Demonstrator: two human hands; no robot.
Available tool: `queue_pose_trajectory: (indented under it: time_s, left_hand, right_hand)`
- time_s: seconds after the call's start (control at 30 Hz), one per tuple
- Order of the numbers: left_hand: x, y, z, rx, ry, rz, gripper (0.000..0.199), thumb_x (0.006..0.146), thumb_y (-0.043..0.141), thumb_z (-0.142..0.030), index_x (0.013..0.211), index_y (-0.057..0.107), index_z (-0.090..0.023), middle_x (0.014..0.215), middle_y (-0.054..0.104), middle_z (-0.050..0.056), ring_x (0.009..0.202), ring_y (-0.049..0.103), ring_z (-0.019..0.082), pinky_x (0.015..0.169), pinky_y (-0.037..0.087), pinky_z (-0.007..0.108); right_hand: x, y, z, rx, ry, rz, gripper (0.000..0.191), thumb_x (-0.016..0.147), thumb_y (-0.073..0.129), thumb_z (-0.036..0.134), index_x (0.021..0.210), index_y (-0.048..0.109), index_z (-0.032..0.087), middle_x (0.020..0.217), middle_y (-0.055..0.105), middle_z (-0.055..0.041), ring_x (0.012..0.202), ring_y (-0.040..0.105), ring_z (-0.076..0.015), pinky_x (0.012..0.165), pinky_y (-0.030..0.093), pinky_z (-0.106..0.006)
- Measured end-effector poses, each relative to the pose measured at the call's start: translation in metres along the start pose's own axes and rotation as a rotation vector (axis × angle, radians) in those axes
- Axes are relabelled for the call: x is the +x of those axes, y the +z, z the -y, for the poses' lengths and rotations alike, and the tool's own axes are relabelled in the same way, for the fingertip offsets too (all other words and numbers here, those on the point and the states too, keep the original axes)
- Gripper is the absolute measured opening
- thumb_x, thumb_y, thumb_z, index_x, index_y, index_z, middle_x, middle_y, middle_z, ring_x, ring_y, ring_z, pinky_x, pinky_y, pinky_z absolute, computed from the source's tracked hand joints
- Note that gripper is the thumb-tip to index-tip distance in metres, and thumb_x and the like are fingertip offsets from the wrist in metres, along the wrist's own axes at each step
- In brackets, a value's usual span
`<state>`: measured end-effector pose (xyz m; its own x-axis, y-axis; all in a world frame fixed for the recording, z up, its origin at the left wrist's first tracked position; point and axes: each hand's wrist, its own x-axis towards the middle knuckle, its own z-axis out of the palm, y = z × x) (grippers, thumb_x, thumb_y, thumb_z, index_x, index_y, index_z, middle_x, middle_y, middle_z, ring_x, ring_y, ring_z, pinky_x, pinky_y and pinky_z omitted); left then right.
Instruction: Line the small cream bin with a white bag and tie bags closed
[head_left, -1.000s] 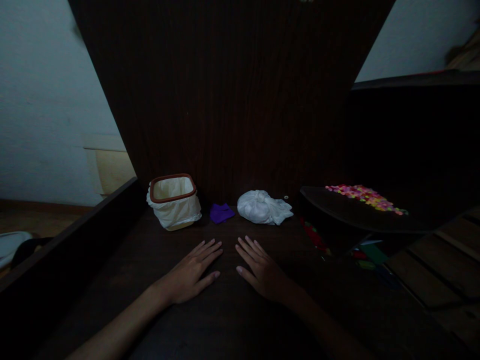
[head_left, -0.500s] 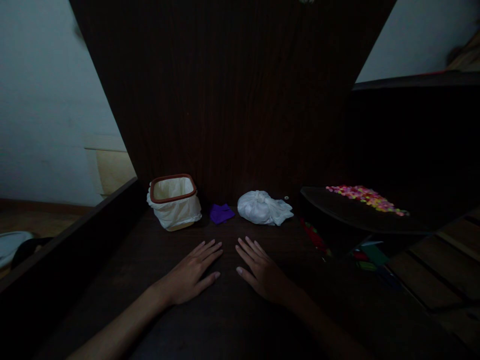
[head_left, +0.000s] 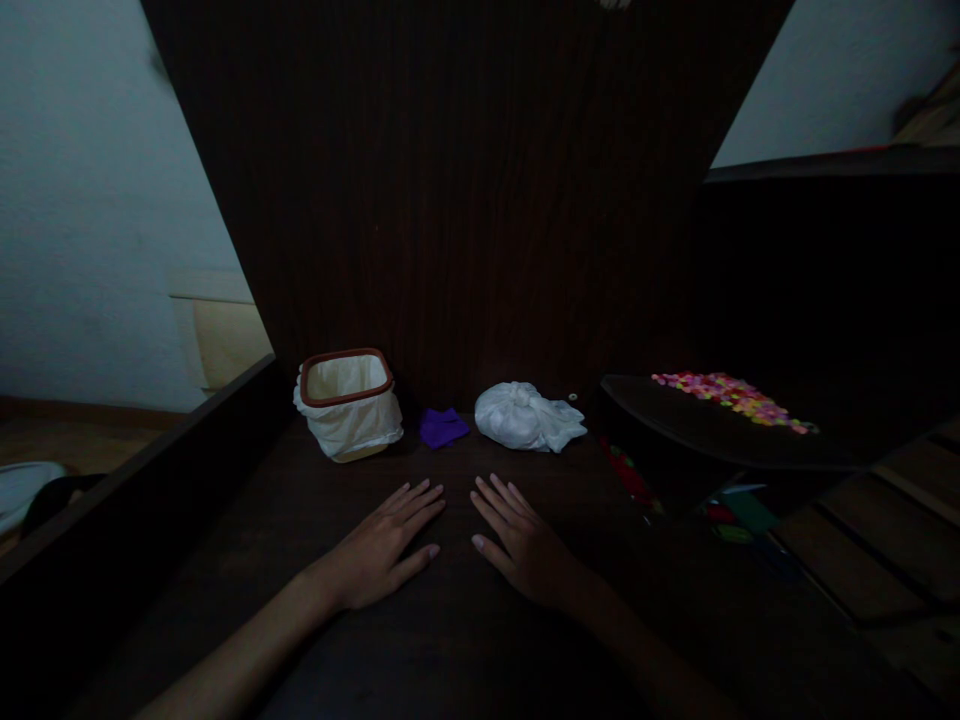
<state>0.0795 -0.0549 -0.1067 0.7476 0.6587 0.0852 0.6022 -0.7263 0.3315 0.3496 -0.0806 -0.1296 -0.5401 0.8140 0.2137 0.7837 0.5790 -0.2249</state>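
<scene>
Bin (head_left: 348,400) stands upright on the table (head_left: 420,650), a pale liner (head_left: 356,426) folded over its sides. Just right of the bin lies a purple cloth (head_left: 444,428); farther right of it, a knotted white bag (head_left: 523,418). My left hand (head_left: 384,548), nearer me than the bin, and my right hand (head_left: 529,545), farther right, rest palm down, fingers spread, holding nothing. Against half a second ago, I find no change; I judge no handling under way.
</scene>
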Motion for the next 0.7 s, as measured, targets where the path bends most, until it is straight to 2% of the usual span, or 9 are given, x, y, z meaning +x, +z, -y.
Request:
queue_pose_trajectory:
  time_s: [0.27,0.37,0.5,0.7]
  left_hand:
    - [0.002,-0.006,-0.003,0.041,0.017,0.007,0.057,0.103,0.047,-0.045,0.152,0.044,-0.016,0.160,0.044,0.014,0.151,0.037,0.032,0.121,0.036,0.056]
    - [0.005,-0.012,0.000,0.113,0.052,-0.058,0.049,0.102,0.051,-0.038,0.146,0.052,-0.018,0.154,0.053,0.013,0.145,0.046,0.031,0.119,0.040,0.054]
    - [0.009,-0.032,0.010,0.215,0.085,-0.304,0.041,0.102,0.049,-0.032,0.140,0.057,-0.019,0.146,0.060,0.012,0.141,0.050,0.030,0.117,0.043,0.052]
    - [0.014,-0.078,0.024,0.382,0.011,-0.711,0.037,0.100,0.049,-0.030,0.134,0.056,-0.014,0.133,0.067,0.017,0.128,0.058,0.031,0.107,0.047,0.051]
  right_hand:
    - [-0.002,0.005,-0.004,0.003,-0.028,-0.046,0.054,0.102,0.049,0.031,0.151,0.046,0.009,0.161,0.037,-0.0149,0.152,0.029,-0.0347,0.120,0.033,-0.061]
    - [-0.002,0.007,-0.005,0.001,-0.043,-0.070,0.054,0.102,0.049,0.032,0.151,0.047,0.009,0.160,0.038,-0.0159,0.152,0.029,-0.0345,0.121,0.033,-0.061]
    - [-0.002,0.005,-0.005,0.030,-0.032,-0.073,0.054,0.101,0.050,0.032,0.151,0.047,0.012,0.160,0.038,-0.0159,0.152,0.030,-0.0344,0.120,0.033,-0.061]
    - [0.001,-0.001,-0.001,0.056,0.009,-0.004,0.056,0.102,0.050,0.035,0.151,0.047,0.010,0.161,0.036,-0.0161,0.153,0.027,-0.0348,0.122,0.030,-0.061]
